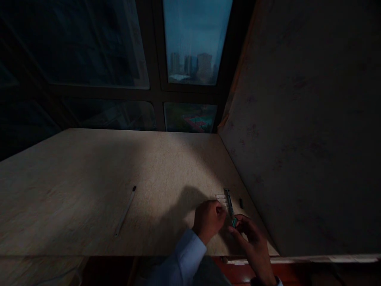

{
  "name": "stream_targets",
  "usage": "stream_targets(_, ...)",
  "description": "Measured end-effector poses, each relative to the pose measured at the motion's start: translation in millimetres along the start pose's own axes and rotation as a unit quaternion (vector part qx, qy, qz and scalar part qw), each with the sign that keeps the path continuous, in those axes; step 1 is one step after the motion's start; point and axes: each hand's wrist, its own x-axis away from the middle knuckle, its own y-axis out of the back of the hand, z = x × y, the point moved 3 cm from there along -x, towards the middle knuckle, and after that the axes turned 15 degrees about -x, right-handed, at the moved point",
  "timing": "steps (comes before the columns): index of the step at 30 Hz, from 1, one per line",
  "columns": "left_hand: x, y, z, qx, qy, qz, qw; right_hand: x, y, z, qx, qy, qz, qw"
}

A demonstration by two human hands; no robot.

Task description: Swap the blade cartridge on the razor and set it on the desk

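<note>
Both my hands work low on the right of a pale tabletop (pixel 119 167). My left hand (pixel 208 219), in a light blue sleeve, is closed with its fingers curled beside a small clear plastic piece (pixel 220 197). My right hand (pixel 253 236) pinches the teal end of a thin dark stick-like object (pixel 229 203) that lies pointing away from me. A tiny dark cap-like piece (pixel 241 203) rests just right of it. The scene is dim and the small items are hard to make out.
A slim pen (pixel 126 210) with a dark tip lies on the table to the left. A tall panel (pixel 297 139) walls off the right side. Dark windows (pixel 193 43) stand behind the table.
</note>
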Motion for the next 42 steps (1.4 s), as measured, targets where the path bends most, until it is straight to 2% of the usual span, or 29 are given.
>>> stream_targets(3, -3, -18.7, -26, -0.037, -0.022, 0.029, 0.999, 2, 18, 6, -0.009, 0.008, -0.039, 0.999)
stream_targets(6, -4, -32.9, -36, -0.080, -0.008, 0.036, 0.996, 6, 30, 11, -0.024, 0.005, -0.074, 0.997)
stream_targets(13, -6, -56.0, -36, -0.099, 0.016, 0.032, 0.995, 9, 27, 11, -0.054, 0.003, -0.075, 0.996)
stream_targets(18, -5, -63.8, -31, -0.082, 0.034, 0.022, 0.996, 11, 23, 7, -0.051, 0.002, -0.055, 0.997)
stream_targets(24, -8, -61.0, -31, -0.065, 0.018, 0.017, 0.998, 16, 18, 10, -0.059, -0.001, -0.046, 0.997)
stream_targets(31, -13, -46.9, -38, -0.059, 0.063, 0.059, 0.994, 17, 14, 14, -0.054, 0.006, -0.041, 0.998)
stream_targets(34, -9, -40.4, -38, -0.036, 0.053, 0.058, 0.996, 18, 13, 14, -0.055, 0.007, -0.034, 0.998)
stream_targets(38, 6, -32.3, -31, 0.031, 0.009, 0.007, 0.999, 18, 15, 15, -0.056, -0.009, -0.049, 0.997)
stream_targets(40, 17, -29.0, -22, 0.103, 0.002, -0.036, 0.994, 18, 16, 18, -0.056, -0.008, -0.061, 0.997)
stream_targets(42, 29, -26.6, -9, 0.218, 0.012, -0.065, 0.974, 17, 15, 22, -0.055, -0.003, -0.062, 0.997)
